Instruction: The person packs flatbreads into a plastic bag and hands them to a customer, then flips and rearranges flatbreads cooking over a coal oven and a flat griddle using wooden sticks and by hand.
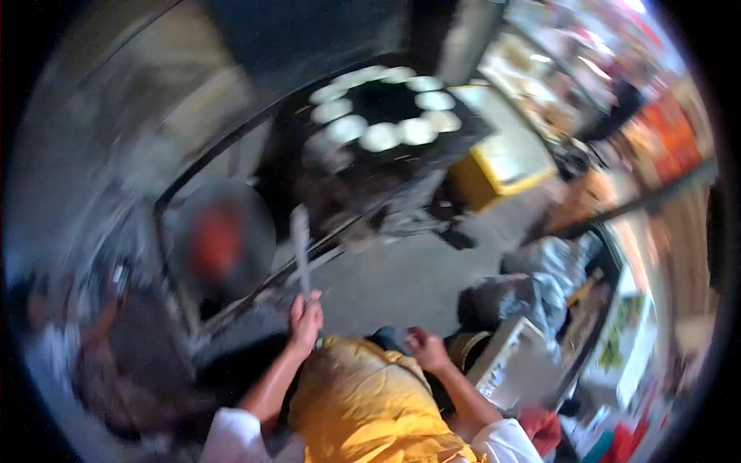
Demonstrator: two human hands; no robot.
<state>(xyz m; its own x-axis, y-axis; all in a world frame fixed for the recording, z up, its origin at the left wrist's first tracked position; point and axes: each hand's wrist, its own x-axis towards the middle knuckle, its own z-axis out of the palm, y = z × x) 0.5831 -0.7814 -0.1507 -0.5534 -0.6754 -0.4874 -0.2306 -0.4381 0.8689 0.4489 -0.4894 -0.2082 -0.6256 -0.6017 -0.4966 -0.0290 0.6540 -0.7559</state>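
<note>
My left hand (306,320) is closed round the lower end of a long, narrow, flat metal tool (302,243), which looks like a spatula and points up and away from me. Its far end lies in front of the dark stove-like block (363,181). On that block's top, several round white dough-like pieces (380,137) form a ring. My right hand (427,349) hovers by the right side of the yellow apron (363,401), its fingers loosely bent and smeared by motion. I cannot make out anything in it.
Left of the block is a round grey shape with a blurred red patch (218,241). A yellow-sided box (502,174) stands right of the block. Grey plastic bags (525,297) and a white foam box (513,359) are at my right. A person (58,343) is at far left.
</note>
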